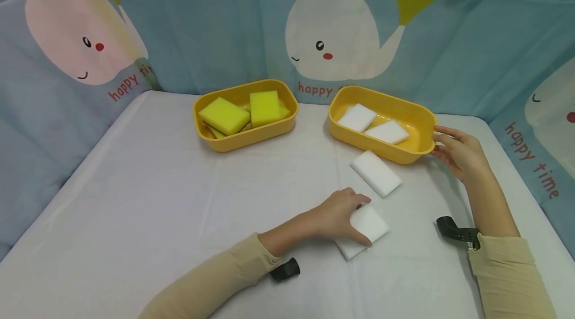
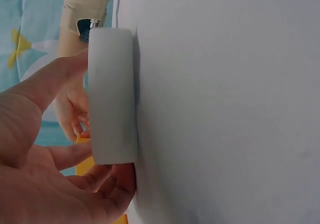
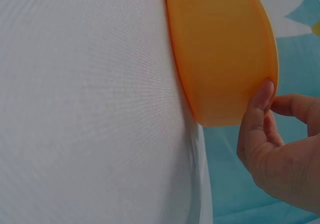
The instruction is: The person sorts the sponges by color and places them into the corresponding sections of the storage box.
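My left hand (image 1: 339, 214) spans a white sponge block (image 1: 370, 224) on the table, thumb on one edge and fingers on the opposite one. In the left wrist view the block (image 2: 112, 97) sits in that grip, close against the tabletop. The right hand (image 1: 464, 157) pinches the right end rim of a yellow tray (image 1: 415, 132). Seen from the right wrist, thumb and fingertips meet on the rim of this tray (image 3: 222, 59). Two white sponges (image 1: 387, 132) lie inside it. Another white sponge (image 1: 376, 173) rests on the table between the tray and my left hand.
Further left stands a second yellow tray (image 1: 251, 139) with several yellow-green sponges (image 1: 224, 115). A white cloth (image 1: 135, 209) covers the table. A blue curtain (image 1: 215, 24) with whale prints hangs behind and at the sides. Black wrist cameras (image 1: 455, 231) are strapped to both forearms.
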`<state>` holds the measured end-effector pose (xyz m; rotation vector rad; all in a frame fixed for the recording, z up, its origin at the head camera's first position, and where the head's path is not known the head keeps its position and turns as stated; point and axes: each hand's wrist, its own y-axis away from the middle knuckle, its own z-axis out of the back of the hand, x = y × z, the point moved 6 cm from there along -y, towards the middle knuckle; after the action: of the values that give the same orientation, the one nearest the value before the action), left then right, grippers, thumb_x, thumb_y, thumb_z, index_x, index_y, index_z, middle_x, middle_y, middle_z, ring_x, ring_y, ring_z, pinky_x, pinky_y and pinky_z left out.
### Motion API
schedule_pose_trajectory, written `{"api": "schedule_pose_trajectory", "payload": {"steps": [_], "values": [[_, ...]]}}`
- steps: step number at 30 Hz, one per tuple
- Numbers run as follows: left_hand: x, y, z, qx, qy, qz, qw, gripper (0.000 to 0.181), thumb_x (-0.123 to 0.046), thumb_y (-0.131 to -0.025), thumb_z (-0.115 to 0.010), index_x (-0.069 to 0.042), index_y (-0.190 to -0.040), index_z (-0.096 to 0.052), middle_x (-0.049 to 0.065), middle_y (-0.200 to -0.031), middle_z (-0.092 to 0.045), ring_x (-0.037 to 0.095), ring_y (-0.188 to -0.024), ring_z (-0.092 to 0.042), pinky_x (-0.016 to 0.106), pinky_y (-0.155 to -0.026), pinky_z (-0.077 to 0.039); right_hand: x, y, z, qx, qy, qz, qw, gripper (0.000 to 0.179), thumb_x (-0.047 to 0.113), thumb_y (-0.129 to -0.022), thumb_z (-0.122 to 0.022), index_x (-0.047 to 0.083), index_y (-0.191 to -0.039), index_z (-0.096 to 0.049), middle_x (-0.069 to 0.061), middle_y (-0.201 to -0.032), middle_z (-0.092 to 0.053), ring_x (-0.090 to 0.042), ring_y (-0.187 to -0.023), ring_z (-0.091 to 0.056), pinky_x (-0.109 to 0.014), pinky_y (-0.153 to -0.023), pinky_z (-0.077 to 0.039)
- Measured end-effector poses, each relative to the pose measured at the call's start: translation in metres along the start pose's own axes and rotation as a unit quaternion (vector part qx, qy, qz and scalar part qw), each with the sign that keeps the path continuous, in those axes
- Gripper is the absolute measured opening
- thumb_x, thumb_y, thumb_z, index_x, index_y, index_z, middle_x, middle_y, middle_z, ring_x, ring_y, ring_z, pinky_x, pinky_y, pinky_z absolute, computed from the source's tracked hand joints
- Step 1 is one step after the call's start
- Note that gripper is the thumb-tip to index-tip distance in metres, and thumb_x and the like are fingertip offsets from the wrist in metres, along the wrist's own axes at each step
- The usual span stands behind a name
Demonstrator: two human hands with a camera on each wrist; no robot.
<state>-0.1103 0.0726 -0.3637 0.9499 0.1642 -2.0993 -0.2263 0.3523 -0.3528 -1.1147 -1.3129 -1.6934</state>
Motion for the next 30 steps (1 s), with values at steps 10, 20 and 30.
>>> {"api": "schedule_pose_trajectory", "payload": {"steps": [10,20,30], "values": [[-0.0009,0.0067,-0.0057,0.022,-0.017,0.012,0.9995,0.096,-0.036,-0.078,-0.096,-0.009,-0.157,-0.048,0.004,-0.134,-0.053,0.015,-0.12,-0.05,0.015,-0.094,-0.045,-0.0002,-0.0002,-0.0002,0.004,-0.01,0.006,0.9999,0.04,0.022,-0.106,-0.065,0.019,-0.143,-0.053,0.009,-0.113,-0.047,-0.004,-0.079,-0.065,-0.013,-0.073,-0.059],[-0.0029,0.0077,-0.0052,0.03,-0.016,0.019,0.9993,0.094,-0.031,-0.08,-0.095,-0.009,-0.158,-0.047,0.004,-0.134,-0.053,0.015,-0.119,-0.05,0.016,-0.093,-0.045,-0.0004,-0.0001,0.0007,-0.001,-0.009,0.003,1.0,0.042,0.022,-0.106,-0.065,0.018,-0.146,-0.052,0.01,-0.114,-0.047,-0.004,-0.078,-0.065,-0.013,-0.072,-0.059],[-0.0042,0.0092,0.0031,0.024,-0.02,0.022,0.9993,0.089,-0.028,-0.082,-0.093,-0.01,-0.157,-0.049,0.003,-0.136,-0.055,0.015,-0.121,-0.049,0.016,-0.093,-0.044,-0.0004,0.0,0.0005,0.002,-0.011,0.005,0.9999,0.046,0.022,-0.106,-0.066,0.016,-0.149,-0.051,0.009,-0.113,-0.047,-0.004,-0.078,-0.065,-0.013,-0.072,-0.059]]}}
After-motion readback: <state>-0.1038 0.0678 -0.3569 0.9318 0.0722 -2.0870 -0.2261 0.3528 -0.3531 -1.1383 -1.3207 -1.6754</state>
